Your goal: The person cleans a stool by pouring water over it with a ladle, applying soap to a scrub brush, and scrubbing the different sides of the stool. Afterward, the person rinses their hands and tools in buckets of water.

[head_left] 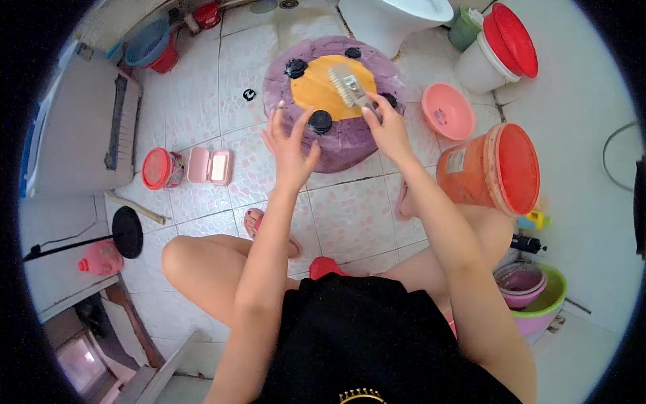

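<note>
A round purple cushioned piece (343, 145) lies on the tiled floor with a yellow patch (313, 87) at its middle. Black round feet stick up from it, one of them (320, 122) close to my left hand. My right hand (389, 128) is closed on the handle of a white-bristled brush (346, 87), whose head is over the yellow patch and slightly blurred. My left hand (291, 145) has its fingers spread at the near left edge of the purple piece and holds nothing.
Nearby on the right are a pink basin (448, 112) and an orange bucket (471, 168) with a red lid. To the left sit a red-lidded tub (157, 168) and an open pink soap box (210, 166). A white toilet (397, 20) stands beyond. A small black ring (249, 95) lies on the tiles.
</note>
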Motion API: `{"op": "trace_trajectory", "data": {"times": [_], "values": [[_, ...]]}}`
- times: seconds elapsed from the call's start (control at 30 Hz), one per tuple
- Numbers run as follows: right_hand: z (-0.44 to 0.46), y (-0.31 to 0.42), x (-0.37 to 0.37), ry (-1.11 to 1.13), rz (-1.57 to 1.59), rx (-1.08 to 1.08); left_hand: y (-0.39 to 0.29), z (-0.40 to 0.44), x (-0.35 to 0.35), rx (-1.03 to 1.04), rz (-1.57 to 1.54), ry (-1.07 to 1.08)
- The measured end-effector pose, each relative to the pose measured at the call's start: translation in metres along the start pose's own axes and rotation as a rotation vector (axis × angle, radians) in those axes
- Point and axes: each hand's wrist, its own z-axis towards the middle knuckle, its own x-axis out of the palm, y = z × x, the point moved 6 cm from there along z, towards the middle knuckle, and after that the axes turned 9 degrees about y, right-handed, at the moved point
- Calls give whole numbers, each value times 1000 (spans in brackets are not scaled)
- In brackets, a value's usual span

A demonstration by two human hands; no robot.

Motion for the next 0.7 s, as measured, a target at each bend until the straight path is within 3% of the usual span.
{"op": "trace_trajectory", "data": {"times": [0.07,0.2,0.3,0.33,0.53,0.63,0.7], "values": [[0,-21,-3,0,70,97,-21,15,-7,179,156,45],[-6,-34,5,-30,36,59,-12,50,10,411,242,452],[-3,-35,6,-49,-8,77,-7,70,21,466,186,800],[-3,-35,5,-25,-25,119,-13,74,19,580,257,799],[-1,-31,6,-30,-80,148,-27,75,26,714,464,876],[-1,-26,5,-36,-74,147,-34,70,16,773,443,579],[-2,-25,5,-48,-62,154,-29,61,15,753,549,510]]}}
